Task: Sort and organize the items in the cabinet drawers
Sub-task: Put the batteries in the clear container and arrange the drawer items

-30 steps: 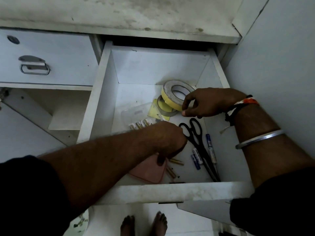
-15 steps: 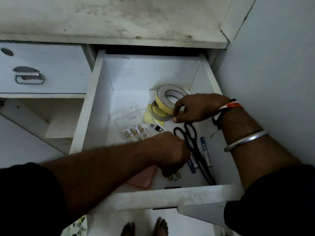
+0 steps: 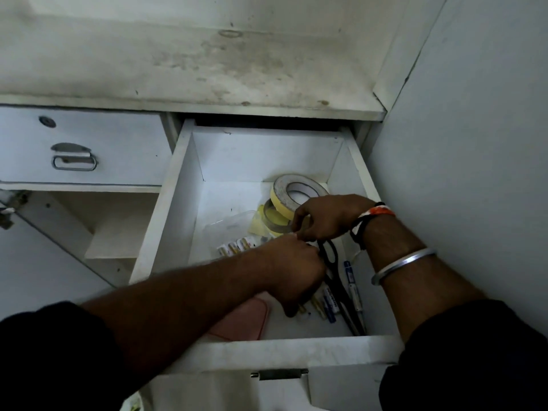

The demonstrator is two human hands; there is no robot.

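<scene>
The open white drawer (image 3: pixel 267 351) holds a large tape roll (image 3: pixel 283 185) leaning on a smaller roll (image 3: pixel 271 216), black scissors (image 3: pixel 336 262), a row of batteries (image 3: pixel 234 249), loose batteries (image 3: pixel 326 304) and a pink case (image 3: pixel 246 321). My left hand (image 3: pixel 293 268) reaches in with its fingers curled down onto the loose batteries at the front. My right hand (image 3: pixel 329 216) hovers over the scissor handles beside the tape rolls, fingers curled; what they hold is hidden. The two hands nearly touch.
A clear plastic lid (image 3: pixel 228 223) lies at the drawer's left. A blue-capped pen (image 3: pixel 351 277) lies right of the scissors. A shut drawer with a metal handle (image 3: pixel 74 161) is to the left, above an open shelf (image 3: pixel 118 229). A wall (image 3: pixel 474 143) stands close on the right.
My left hand has lifted from the front batteries towards my right hand. The right hand has come down from the tape roll to the scissor handles. The camera view has tilted up.
</scene>
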